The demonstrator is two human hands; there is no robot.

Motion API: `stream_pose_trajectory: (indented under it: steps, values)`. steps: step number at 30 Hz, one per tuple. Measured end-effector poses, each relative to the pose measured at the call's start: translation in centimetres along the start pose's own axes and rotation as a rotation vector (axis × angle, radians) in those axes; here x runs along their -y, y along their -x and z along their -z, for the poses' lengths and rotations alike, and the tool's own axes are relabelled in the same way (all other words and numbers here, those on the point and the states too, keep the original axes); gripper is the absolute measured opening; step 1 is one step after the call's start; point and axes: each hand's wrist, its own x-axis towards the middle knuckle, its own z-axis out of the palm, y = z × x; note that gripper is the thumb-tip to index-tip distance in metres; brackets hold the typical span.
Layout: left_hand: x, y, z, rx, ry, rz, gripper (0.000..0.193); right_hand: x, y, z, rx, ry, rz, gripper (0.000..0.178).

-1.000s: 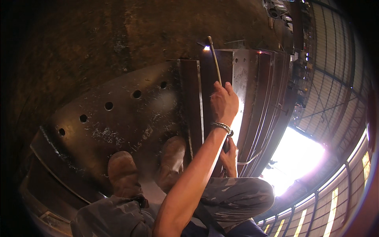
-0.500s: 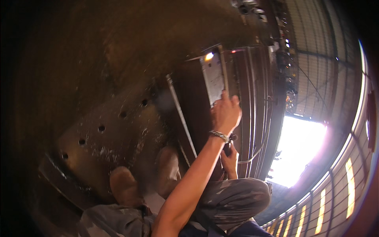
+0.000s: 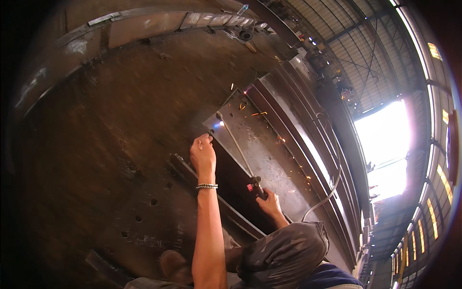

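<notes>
LH (image 3: 203, 150) off torch (image 3: 243, 159); plate (image 3: 260, 151), sparks (image 3: 259, 114) nr

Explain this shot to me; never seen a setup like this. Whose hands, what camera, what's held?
There's no robot: these are a person's bare hands, seen from the left of two head-worn fisheye cameras looking down, so straight edges bend. The right hand grips a long torch with a bright flame at its tip, above a metal plate where orange sparks show. The left hand, with a bracelet on its wrist, is near that plate's corner; whether it holds anything is unclear. A plate with holes lies lower left.
</notes>
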Motion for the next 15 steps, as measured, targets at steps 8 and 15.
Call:
stream_pose_trajectory:
  steps: [8, 15]
  values:
    - [-6.6, -0.2, 4.4, -0.071, 0.209, -0.031, 0.027, 0.0, -9.0, 3.4, 0.012, -0.005, 0.049, 0.042]
    - [-12.2, 1.5, 6.9, -0.135, 0.286, -0.130, 0.030, -0.8, -8.1, 5.9, 0.012, -0.148, 0.001, 0.040]
